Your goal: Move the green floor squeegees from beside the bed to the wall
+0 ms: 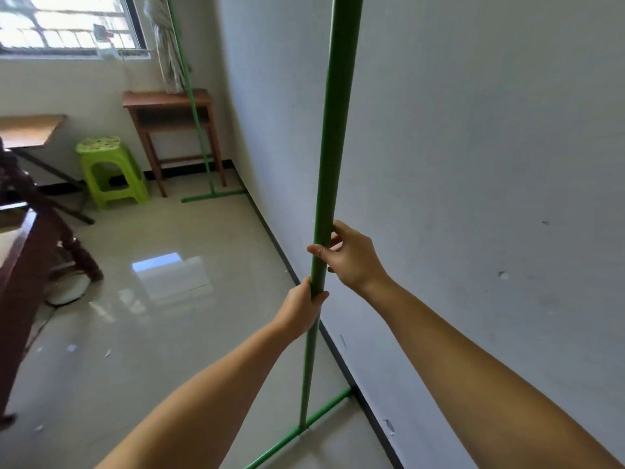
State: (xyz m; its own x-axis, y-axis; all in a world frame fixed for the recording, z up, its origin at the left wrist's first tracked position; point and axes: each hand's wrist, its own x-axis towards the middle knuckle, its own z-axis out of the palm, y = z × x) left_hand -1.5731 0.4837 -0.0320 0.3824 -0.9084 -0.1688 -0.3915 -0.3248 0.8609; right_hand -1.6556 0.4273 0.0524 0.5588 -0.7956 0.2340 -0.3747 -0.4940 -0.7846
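A green floor squeegee [333, 137] stands nearly upright close to the white wall [473, 164]. Its crossbar head [314, 419] rests on the tiled floor, with one end touching the dark skirting. My left hand [302, 308] is wrapped around the handle at mid-height. Just above it, my right hand [351, 257] pinches the handle between thumb and fingers. A second green squeegee [196, 116] leans against the same wall farther back, its head [213, 195] on the floor.
A dark wooden bed frame [30, 265] fills the left edge. At the back stand a lime green plastic stool [110, 170], a brown wooden side table [172, 130] and a light desk [30, 130] under the window. Glossy floor tiles [169, 316] lie between bed and wall.
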